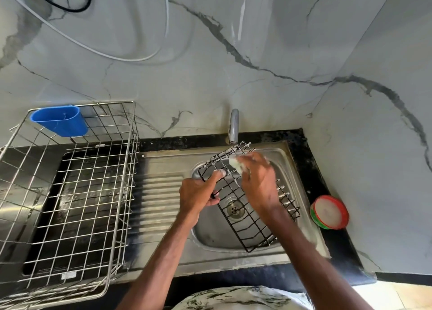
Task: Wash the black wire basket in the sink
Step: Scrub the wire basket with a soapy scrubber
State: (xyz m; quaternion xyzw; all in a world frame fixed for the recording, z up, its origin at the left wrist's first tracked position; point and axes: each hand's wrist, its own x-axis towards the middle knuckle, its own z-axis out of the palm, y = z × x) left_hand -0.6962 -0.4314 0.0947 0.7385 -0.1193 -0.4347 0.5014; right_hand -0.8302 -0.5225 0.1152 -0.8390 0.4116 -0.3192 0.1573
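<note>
Steel sink (210, 235) in a black worktop (346, 246), marble walls (187, 76). The left grip (198, 193) curls round the black wire basket (245, 221); the right grip (259, 181) pinches a sponge (235, 163).

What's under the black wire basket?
Through the black wire basket you see the sink and its drain. The right hand, holding a sponge, and forearm hide the basin beneath them.

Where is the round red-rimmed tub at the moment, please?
In the head view, the tub sits on the black counter just right of the sink, close to the right edge of the basket.
</note>
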